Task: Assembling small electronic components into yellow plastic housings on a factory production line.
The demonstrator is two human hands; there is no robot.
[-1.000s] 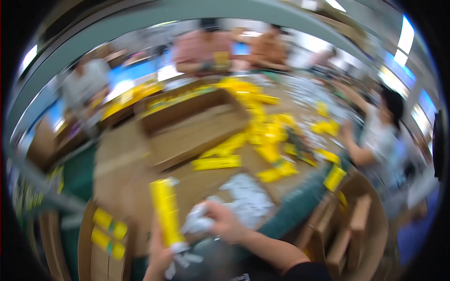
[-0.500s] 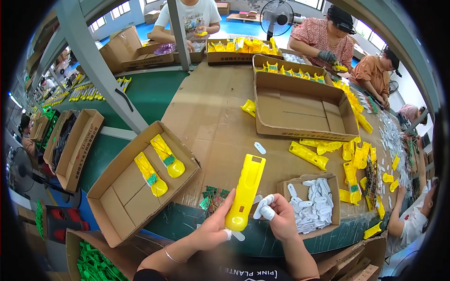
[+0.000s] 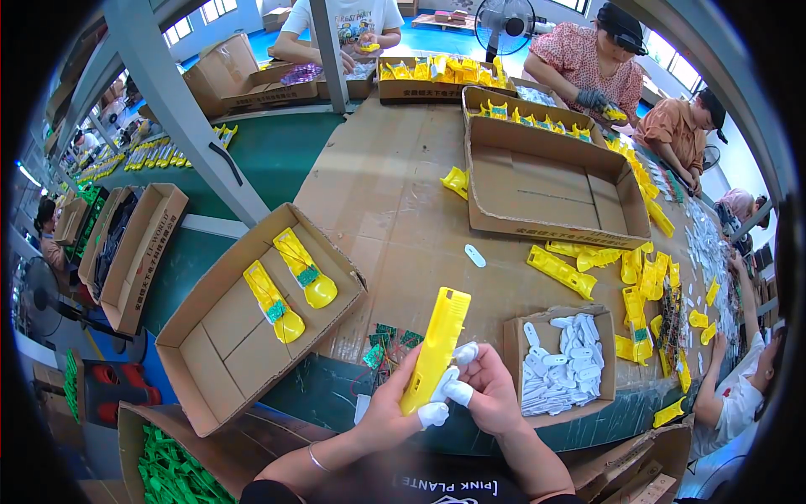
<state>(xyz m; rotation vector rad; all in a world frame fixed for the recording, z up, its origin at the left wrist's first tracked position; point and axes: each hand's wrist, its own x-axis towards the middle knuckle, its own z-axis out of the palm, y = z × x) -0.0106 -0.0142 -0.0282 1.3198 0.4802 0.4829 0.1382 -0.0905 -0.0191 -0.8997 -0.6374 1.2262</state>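
Observation:
A long yellow plastic housing point(image 3: 437, 344) stands tilted in front of me, with my left hand point(image 3: 393, 412) closed round its lower part. My right hand point(image 3: 491, 395), its thumb and fingertip wrapped in white, pinches a small white oval plastic piece point(image 3: 443, 385) against the housing's right side. The fingers partly hide that piece. Just beyond my left hand lie green circuit boards point(image 3: 384, 343) with thin wires. To the right of my hands, a small cardboard box point(image 3: 514, 353) holds many white oval pieces point(image 3: 571, 361).
On the left, a cardboard tray point(image 3: 197, 378) holds two yellow housings point(image 3: 273, 302) with green boards. A larger tray point(image 3: 546, 189) sits at the back right, beside loose yellow housings point(image 3: 561, 273). One white piece point(image 3: 475, 255) lies on the cardboard sheet. Co-workers point(image 3: 588, 63) sit around the table.
My right hand has moved left, bringing the white piece against the yellow housing. The housing has turned so its side edge shows more, and it has dropped slightly.

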